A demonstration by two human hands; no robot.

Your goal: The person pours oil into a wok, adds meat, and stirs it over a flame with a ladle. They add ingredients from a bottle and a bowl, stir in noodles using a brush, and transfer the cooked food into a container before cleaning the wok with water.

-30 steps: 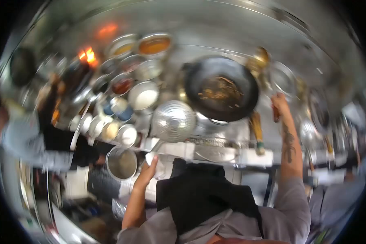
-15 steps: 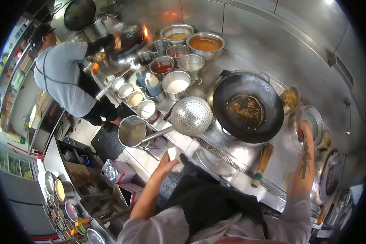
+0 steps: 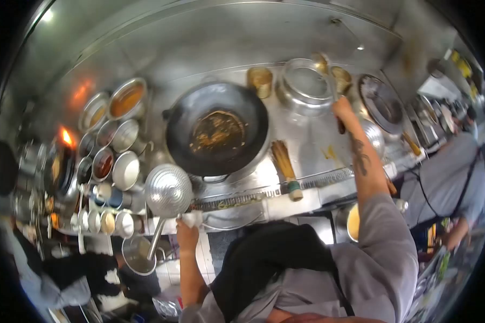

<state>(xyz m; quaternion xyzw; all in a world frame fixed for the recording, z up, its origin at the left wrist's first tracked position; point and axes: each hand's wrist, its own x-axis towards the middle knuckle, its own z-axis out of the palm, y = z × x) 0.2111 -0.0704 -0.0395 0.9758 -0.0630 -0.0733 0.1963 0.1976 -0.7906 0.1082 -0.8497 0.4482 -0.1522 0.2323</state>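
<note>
My left hand (image 3: 187, 236) is closed around a folded white cloth (image 3: 193, 218), close to the counter's front edge. Just beyond it rests a perforated strainer (image 3: 168, 189), its handle slanting down over a steel pot (image 3: 138, 255). My right hand (image 3: 344, 109) grips the dark end of a ladle (image 3: 332, 85); its bowl points away from me, beside a round steel pot (image 3: 299, 86). Between my arms, a large black wok (image 3: 184, 116) sits on the burner with brown residue and small bits in its bottom.
A bamboo brush (image 3: 283, 168) lies on the counter's front rail. Several steel bowls of sauces (image 3: 126, 100) stand at left, near a flame (image 3: 66, 137). Another wok (image 3: 381, 104) is at right. Other people (image 3: 444, 180) stand on both sides.
My view has swung to the right, bringing a person there into sight. My right hand now shows the ladle near the steel pot. The cloth stays in my left hand.
</note>
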